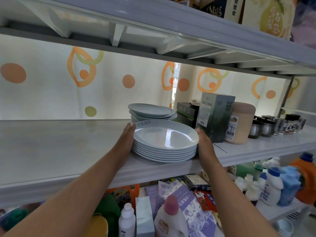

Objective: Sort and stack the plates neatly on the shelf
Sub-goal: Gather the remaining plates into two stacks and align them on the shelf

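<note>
A stack of several large pale blue plates (165,138) sits near the front edge of the middle shelf (59,151). My left hand (126,139) presses flat against the stack's left side and my right hand (204,142) against its right side, so the stack is clasped between both palms. Behind it, farther back on the shelf, stands a second stack of smaller pale blue plates (151,112), its top plates sitting slightly askew.
A tall dark green box (214,117), a beige canister (239,124), dark boxes and small jars (266,127) crowd the shelf right of the plates. The shelf's left part is bare. Bottles and packets (171,211) fill the shelf below; cartons (230,7) stand above.
</note>
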